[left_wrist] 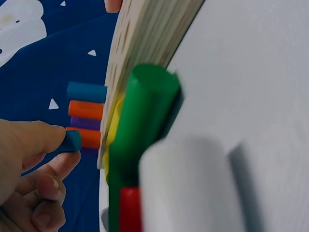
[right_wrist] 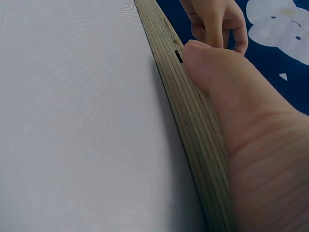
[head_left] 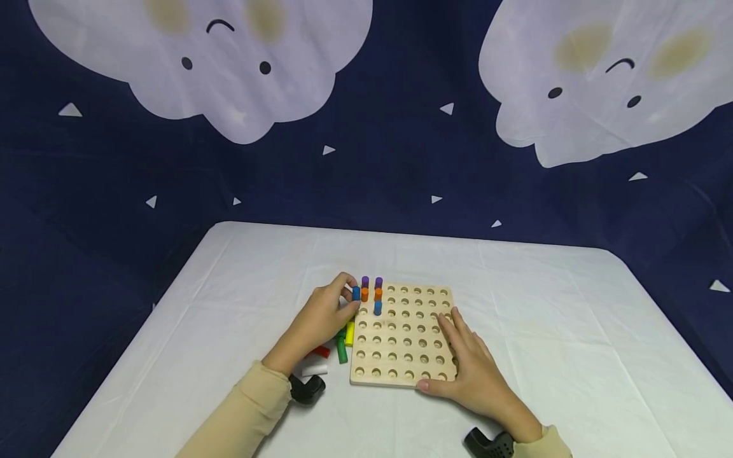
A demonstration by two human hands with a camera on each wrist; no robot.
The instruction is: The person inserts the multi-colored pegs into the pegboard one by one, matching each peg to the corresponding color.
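Note:
My left hand [head_left: 323, 312] pinches a blue peg [head_left: 356, 293] between thumb and finger, just off the left edge of a wooden pegboard [head_left: 399, 348]. In the left wrist view this blue peg [left_wrist: 73, 140] overlaps an orange peg. Near the board's far left corner stand two purple pegs [head_left: 379, 282], two orange pegs [head_left: 378, 294] in front of them, and one blue peg [head_left: 378, 308]. With its fingers spread, my right hand [head_left: 478, 375] rests on the board's near right corner. The thumb [right_wrist: 212, 63] lies along the near edge in the right wrist view.
Loose pegs lie left of the board: yellow [head_left: 350, 334], green [head_left: 342, 350], red [head_left: 322, 351] and white [head_left: 315, 370]. A white cloth [head_left: 515, 292] covers the table, with a dark blue cloud-print curtain [head_left: 378, 178] behind. Black wrist devices [head_left: 307, 389] sit on both wrists.

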